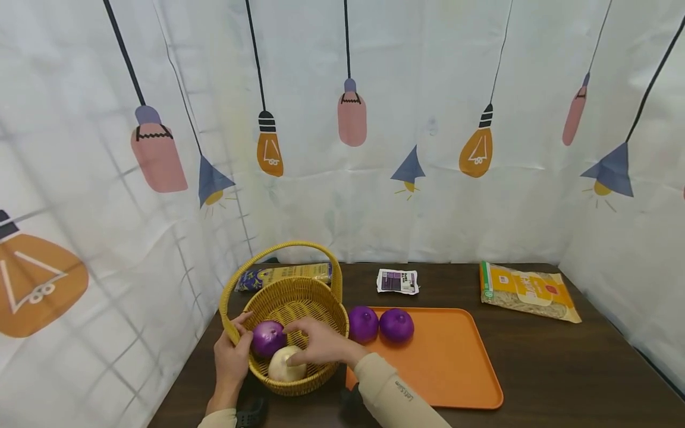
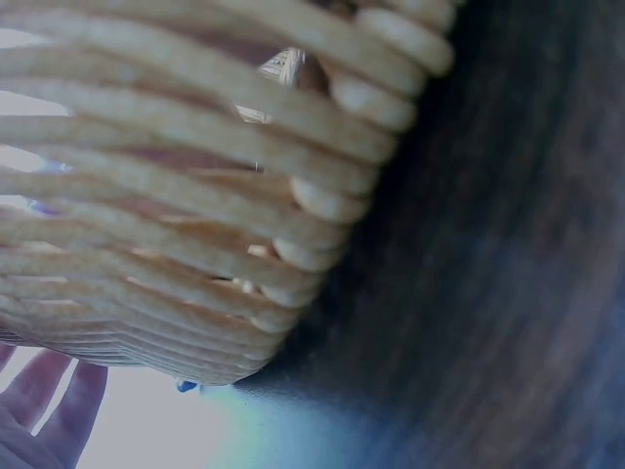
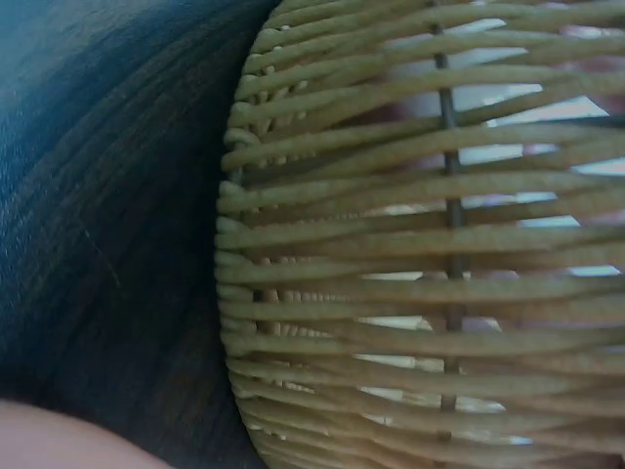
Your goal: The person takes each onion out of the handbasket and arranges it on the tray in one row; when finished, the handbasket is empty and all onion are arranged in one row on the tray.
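Note:
A yellow wicker basket (image 1: 294, 386) with a tall arched handle stands at the left of the table. My left hand (image 1: 232, 356) grips its left side by the foot of the handle, and some of its fingers (image 2: 61, 405) show beyond the weave in the left wrist view. Inside lie a purple onion (image 1: 269, 339) and a white onion (image 1: 287, 367). My right hand (image 1: 321, 342) reaches in over them with thumb and fingers spread, the thumb over the white onion and the fingertips close to the purple one. The right wrist view shows mostly the basket wall (image 3: 430, 254).
Right of the basket lies an orange tray (image 1: 449, 362), with two purple onions (image 1: 396, 326) at its back left. Behind are a small white packet (image 1: 398, 281) and a blue-and-yellow bag (image 1: 294, 273). A yellow-orange bag (image 1: 527, 291) lies at the back right. Curtains enclose the table.

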The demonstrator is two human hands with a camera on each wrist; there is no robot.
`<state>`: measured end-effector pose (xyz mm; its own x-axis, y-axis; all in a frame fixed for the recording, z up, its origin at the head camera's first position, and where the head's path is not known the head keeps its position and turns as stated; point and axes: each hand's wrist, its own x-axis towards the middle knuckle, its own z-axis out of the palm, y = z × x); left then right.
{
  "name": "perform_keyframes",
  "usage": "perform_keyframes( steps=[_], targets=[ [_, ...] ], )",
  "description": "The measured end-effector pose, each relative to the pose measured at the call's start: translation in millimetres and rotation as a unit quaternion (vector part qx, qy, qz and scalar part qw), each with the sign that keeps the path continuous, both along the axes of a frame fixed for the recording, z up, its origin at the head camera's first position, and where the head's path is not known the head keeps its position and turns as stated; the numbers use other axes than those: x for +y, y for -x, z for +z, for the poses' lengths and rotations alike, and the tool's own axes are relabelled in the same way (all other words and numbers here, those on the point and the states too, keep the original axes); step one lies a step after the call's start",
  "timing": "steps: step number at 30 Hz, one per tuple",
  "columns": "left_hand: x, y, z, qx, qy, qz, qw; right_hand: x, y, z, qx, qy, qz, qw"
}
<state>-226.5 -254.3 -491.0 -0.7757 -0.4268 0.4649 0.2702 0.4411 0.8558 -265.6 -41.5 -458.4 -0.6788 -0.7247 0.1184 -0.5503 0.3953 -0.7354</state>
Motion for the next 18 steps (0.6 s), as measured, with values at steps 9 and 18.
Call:
perform_keyframes(
  steps=[9, 18],
  targets=[
    [-7.4, 9.2, -13.0, 0.006, 0.011, 0.008, 0.9999, -6, -3.7, -1.6, 0.055, -0.069, 0.024, 0.9958],
    [-7.6, 8.9, -14.6, 0.0, 0.015, 0.014, 0.9998, -10, -3.7, -4.1, 0.067, -0.09, 0.048, 0.9925]
  ],
)
